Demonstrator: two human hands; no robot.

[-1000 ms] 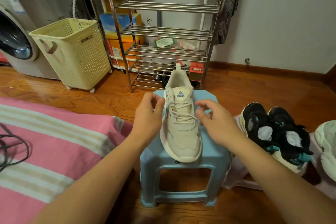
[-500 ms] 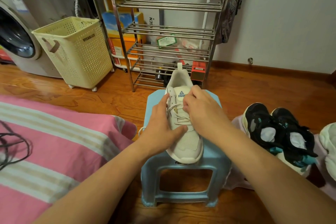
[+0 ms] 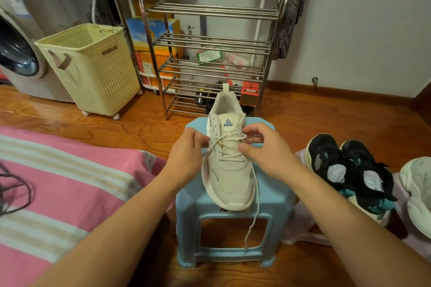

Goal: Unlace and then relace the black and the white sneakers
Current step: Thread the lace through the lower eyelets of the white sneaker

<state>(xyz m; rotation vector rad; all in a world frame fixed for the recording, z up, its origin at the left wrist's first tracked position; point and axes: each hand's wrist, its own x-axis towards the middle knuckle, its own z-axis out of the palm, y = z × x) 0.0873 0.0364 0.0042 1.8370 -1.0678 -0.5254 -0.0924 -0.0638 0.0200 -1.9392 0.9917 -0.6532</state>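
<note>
A white sneaker [image 3: 229, 177] stands toe toward me on a light blue plastic stool [image 3: 235, 228]. Its cream lace [image 3: 229, 150] is threaded through the lower eyelets, and one loose end hangs down past the stool's front. My left hand [image 3: 186, 156] pinches the lace at the shoe's left side. My right hand [image 3: 263, 149] pinches the lace at the right side near the upper eyelets. Two black sneakers [image 3: 349, 170] with teal trim lie on the floor to the right, without laces. A second white sneaker [image 3: 417, 191] shows at the right edge.
A pink striped bedspread [image 3: 65, 184] fills the left, with a dark lace [image 3: 14, 191] lying on it. Behind stand a steel shoe rack [image 3: 210, 53], a cream laundry basket [image 3: 93, 70] and a washing machine [image 3: 16, 53]. The floor is wood.
Both hands closed in over the shoe's tongue, then drew apart to its sides, each holding lace. One lace end now hangs down in front of the stool.
</note>
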